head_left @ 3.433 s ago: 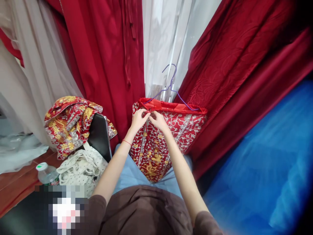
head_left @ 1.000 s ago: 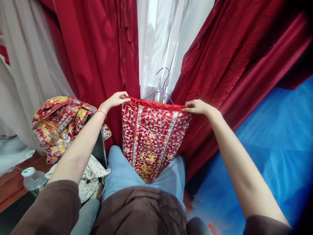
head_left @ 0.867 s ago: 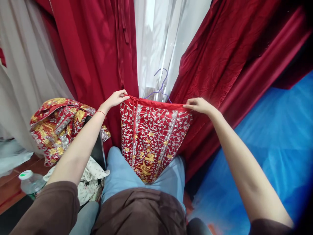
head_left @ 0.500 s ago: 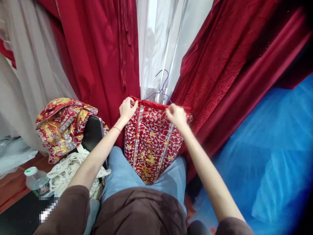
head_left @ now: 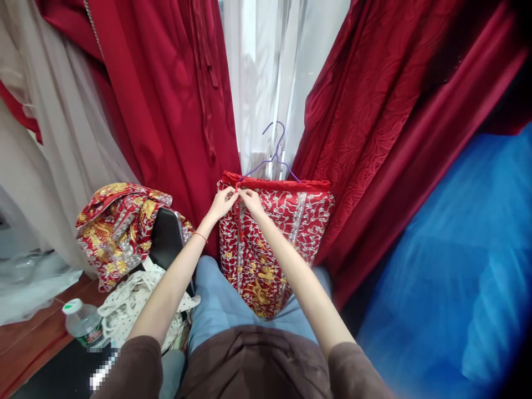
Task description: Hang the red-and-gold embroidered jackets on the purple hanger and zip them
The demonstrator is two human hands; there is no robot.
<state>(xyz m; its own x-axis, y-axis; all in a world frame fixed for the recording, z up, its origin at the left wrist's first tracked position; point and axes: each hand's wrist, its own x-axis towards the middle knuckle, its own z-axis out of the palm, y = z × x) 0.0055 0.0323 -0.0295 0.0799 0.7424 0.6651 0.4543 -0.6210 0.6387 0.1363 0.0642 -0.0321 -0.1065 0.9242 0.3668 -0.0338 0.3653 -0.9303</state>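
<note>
A red skirt [head_left: 272, 221] with silver and gold embroidery hangs over my lap, its plain red waistband [head_left: 286, 185] at the top. A thin purple hanger [head_left: 277, 152] rises out of that waistband. My left hand [head_left: 222, 203] and my right hand [head_left: 251, 203] meet at the left part of the waistband. Both have their fingers pinched on a narrow red tie [head_left: 239, 213], which hangs down the skirt's front below them. The fingertips partly cover the spot where they hold it.
Another embroidered red garment [head_left: 120, 221] drapes over a black chair [head_left: 166, 238] at left, above a white dotted cloth [head_left: 133, 302] and a plastic bottle [head_left: 84, 321]. Red gowns [head_left: 166, 83] hang ahead on both sides; a blue tulle dress [head_left: 453, 266] spreads at right.
My right hand has moved left along the waistband from the skirt's right part to beside my left hand. The view has shifted slightly.
</note>
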